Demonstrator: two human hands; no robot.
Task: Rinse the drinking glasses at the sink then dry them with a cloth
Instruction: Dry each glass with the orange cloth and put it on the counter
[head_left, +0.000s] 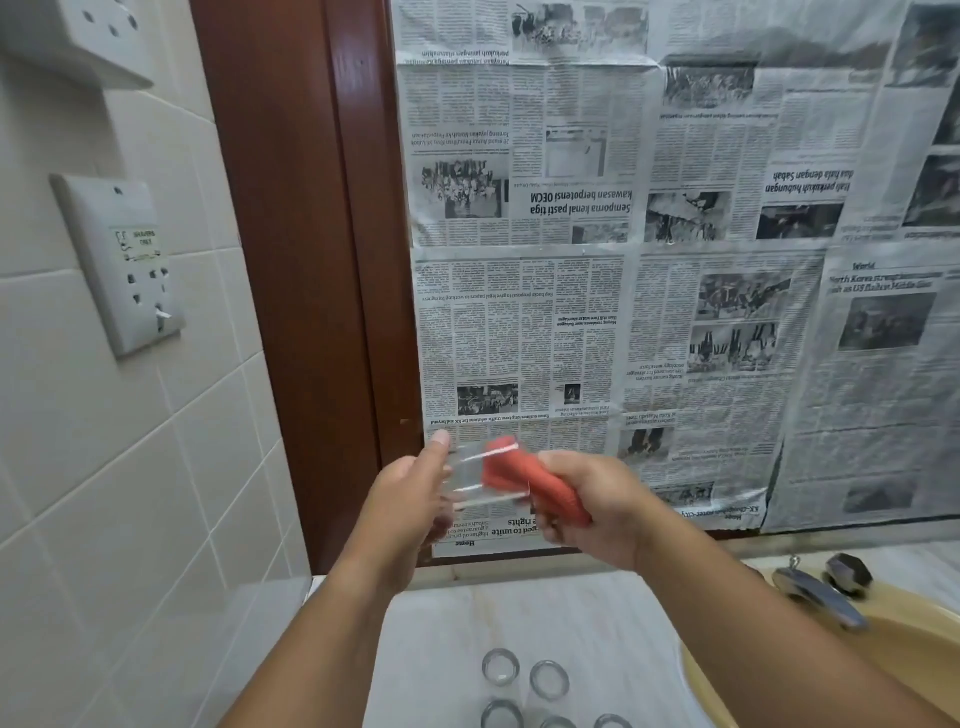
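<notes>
My left hand (410, 499) holds a clear drinking glass (470, 475) on its side, raised in front of the newspaper-covered wall. My right hand (587, 506) grips a red cloth (511, 475) and has its front end pushed into the glass's mouth. The glass and cloth are blurred. Several more clear glasses (549, 679) stand on the pale counter (597, 623) below my arms, near the bottom edge of the view.
A yellow sink (893, 644) with a chrome tap (818, 595) lies at the lower right. Newspaper sheets (675, 260) cover the wall ahead, beside a brown wooden frame (311, 260). A shaver socket (124, 265) is on the tiled wall at left.
</notes>
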